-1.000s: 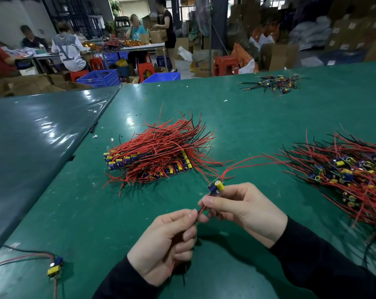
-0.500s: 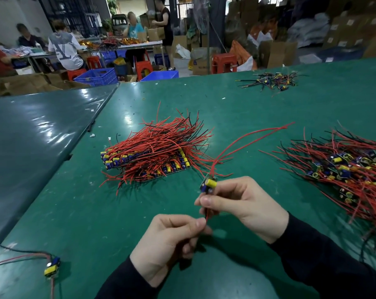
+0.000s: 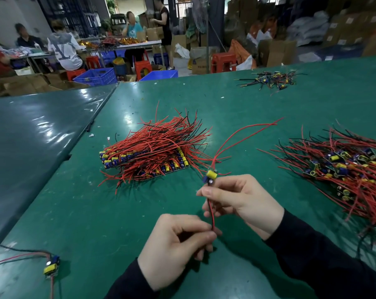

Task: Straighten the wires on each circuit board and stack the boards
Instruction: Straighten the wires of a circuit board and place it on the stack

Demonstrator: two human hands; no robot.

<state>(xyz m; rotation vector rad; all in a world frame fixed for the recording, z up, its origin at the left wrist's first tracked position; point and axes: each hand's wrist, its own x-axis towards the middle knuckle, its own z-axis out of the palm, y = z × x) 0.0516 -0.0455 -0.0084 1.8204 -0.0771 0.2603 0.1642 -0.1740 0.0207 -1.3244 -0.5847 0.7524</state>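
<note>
The right hand (image 3: 241,201) pinches a small circuit board (image 3: 210,177) above the green table (image 3: 96,212), just in front of the stacked boards (image 3: 152,154). The left hand (image 3: 174,244) pinches its lower red wires (image 3: 211,214), below the board. Upper wires (image 3: 243,131) curve away, probably touching nothing. A loose pile (image 3: 344,167) lies to the right of the board.

Bright, even overhead light | white glare patches on glossy desk (image 3: 53,130) at left and center | soft short shadows under hands and wire piles | wide-angle bending at edges, desk rim curved | background workers and boxes soft, slightly blurred | near hands fairly sharp
</note>
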